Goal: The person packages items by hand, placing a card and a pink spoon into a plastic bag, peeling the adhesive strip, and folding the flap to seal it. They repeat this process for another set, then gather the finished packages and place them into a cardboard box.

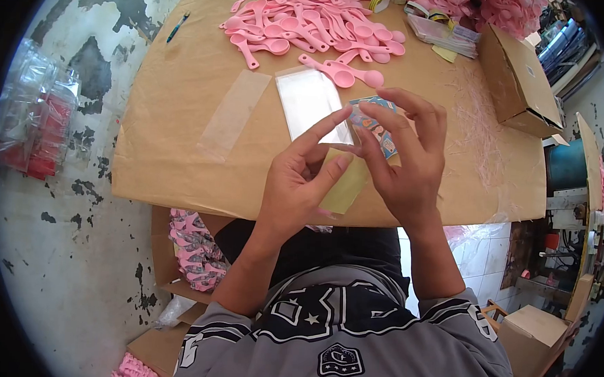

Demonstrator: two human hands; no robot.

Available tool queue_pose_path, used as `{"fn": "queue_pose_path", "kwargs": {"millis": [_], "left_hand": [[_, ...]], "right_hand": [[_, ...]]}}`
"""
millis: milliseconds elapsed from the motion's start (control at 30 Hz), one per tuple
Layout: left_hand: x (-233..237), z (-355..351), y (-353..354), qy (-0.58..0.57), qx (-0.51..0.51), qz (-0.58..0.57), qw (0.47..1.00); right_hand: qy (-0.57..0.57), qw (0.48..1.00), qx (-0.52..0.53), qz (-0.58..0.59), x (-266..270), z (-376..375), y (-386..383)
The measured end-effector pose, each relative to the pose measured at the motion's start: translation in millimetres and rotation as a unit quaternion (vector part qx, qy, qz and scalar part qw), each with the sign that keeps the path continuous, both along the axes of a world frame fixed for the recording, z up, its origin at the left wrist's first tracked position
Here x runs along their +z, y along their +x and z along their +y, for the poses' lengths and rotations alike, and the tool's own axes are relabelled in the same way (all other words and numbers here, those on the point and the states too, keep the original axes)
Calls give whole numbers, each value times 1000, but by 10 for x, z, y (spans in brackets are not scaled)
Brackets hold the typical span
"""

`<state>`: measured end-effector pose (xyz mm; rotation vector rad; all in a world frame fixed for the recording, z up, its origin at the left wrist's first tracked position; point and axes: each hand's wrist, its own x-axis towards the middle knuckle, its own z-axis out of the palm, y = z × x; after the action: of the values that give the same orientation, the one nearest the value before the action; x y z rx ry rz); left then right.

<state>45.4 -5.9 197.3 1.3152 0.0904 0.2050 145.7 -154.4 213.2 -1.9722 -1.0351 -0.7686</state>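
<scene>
Both hands are over the table's front part. My left hand (306,168) has its thumb and index finger near the edge of a clear plastic bag that hangs between the hands. The thumb and fingers of my right hand (406,146) pinch close to the same edge. What exactly each one grips is too small to tell. Beneath and behind them lie a stack of clear bags (306,100), a blue patterned card stack (388,144) and a yellowish sheet (346,184). Two pink spoons (342,76) rest just behind the bag stack.
A big heap of pink spoons (311,22) covers the back. At the left are a pen (178,27) and a flat clear strip (234,117). Tape rolls (437,15), packed bags (443,35) and an open cardboard box (519,84) stand at the back right.
</scene>
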Motion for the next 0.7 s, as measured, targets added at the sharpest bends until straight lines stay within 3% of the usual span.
{"fn": "queue_pose_path", "kwargs": {"millis": [267, 367, 467, 633, 700], "left_hand": [[-43, -26, -60, 87, -12, 4, 996], [0, -50, -80, 97, -25, 12, 995], [-6, -65, -76, 37, -23, -7, 999], [53, -14, -91, -18, 6, 30, 999], [43, -21, -70, -17, 18, 37, 999]], "right_hand": [[15, 1000, -2, -14, -87, 63, 39], [44, 998, 18, 36, -90, 43, 80], [125, 983, 1, 134, -64, -61, 155], [402, 871, 57, 277, 11, -327, 444], [440, 853, 87, 269, 58, -380, 394]]}}
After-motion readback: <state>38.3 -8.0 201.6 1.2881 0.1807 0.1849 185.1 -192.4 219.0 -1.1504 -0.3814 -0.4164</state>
